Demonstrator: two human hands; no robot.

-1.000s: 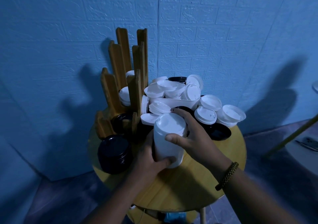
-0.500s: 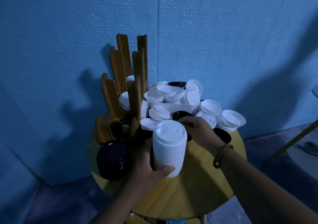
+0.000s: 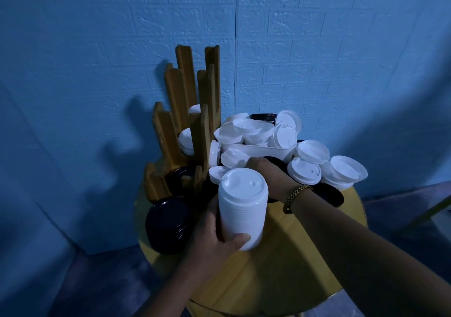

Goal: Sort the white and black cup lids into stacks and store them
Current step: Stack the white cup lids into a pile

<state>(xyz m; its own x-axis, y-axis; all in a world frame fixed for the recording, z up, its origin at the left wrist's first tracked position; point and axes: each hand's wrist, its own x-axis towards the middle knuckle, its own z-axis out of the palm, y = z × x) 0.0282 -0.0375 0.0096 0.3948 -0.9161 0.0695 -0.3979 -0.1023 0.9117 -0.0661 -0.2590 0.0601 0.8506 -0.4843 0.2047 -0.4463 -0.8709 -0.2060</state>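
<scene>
The left hand (image 3: 214, 240) grips a tall stack of white lids (image 3: 241, 209) upright over the near part of the round wooden table (image 3: 305, 263), with the thumb curled across the stack's lower front and the fingers wrapped behind it. The right hand (image 3: 267, 174), with a braided bracelet (image 3: 296, 194) at its wrist, reaches past the top of the stack into the heap of loose lids. Its fingers curve down just in front of a white tray (image 3: 266, 149), and their tips are hidden, so I cannot tell whether they pinch anything. The tray is piled with heaped white lids (image 3: 246, 127); loose white lids (image 3: 341, 170) lie to its right over a few loose black lids (image 3: 329, 194). On the left stands a wooden rack (image 3: 170, 126) of stepped uprights, with white lids in an upper slot and black ones lower down. A short stack of black lids (image 3: 168, 224) sits on the table in front of the rack, beside the left hand
</scene>
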